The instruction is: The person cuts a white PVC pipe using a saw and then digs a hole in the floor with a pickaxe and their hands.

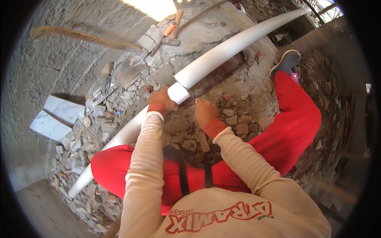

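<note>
A long white pipe (234, 43) runs up to the right; below its lower end another white pipe section (128, 130) extends toward the lower left, passing under my left leg. My left hand (162, 100) grips the lower section close to where the two meet. My right hand (206, 113) is closed just right of that joint, on a thin dark item (191, 96) running to the pipe, too small to make out clearly. Broken rubble (242, 128) lies below both hands.
A shovel (126, 70), a hammer (171, 41), another orange-gripped tool (168, 30) and a bent rod (202, 10) lie at the top. Pale marbled tiles (50, 124) lie left against a rough wall (55, 59). My shoe (287, 61) rests at the upper right.
</note>
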A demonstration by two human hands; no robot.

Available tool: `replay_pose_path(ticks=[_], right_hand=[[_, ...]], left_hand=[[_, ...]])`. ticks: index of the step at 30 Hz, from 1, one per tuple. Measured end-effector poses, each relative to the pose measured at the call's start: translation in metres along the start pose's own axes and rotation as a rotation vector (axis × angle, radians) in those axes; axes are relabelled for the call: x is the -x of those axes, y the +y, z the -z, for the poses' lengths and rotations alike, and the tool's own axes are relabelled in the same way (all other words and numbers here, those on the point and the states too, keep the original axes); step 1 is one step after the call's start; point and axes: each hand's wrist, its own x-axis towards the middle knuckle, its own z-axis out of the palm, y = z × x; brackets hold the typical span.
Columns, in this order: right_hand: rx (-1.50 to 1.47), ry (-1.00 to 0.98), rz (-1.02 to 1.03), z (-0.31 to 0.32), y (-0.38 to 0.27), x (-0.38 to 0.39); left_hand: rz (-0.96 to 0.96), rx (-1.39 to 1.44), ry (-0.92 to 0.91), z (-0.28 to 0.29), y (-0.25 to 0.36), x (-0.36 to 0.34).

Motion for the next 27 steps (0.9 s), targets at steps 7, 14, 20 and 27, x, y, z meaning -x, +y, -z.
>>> replay_pose_path(ticks=[7, 14, 20, 27], right_hand=[[0.042, 0.008, 0.016, -0.011, -0.011, -0.028], [-0.037, 0.062, 0.147, -0.004, 0.004, -0.008], [-0.015, 0.040, 0.102, -0.004, 0.005, -0.006], [0.122, 0.054, 0.127, -0.004, -0.013, -0.035]], left_hand=[[-0.024, 0.012, 0.024, 0.003, 0.005, 0.004], [-0.014, 0.046, 0.023, 0.005, -0.009, 0.000], [-0.019, 0.025, 0.068, 0.004, -0.012, -0.003], [-0.079, 0.050, 0.034, 0.005, -0.003, -0.003]])
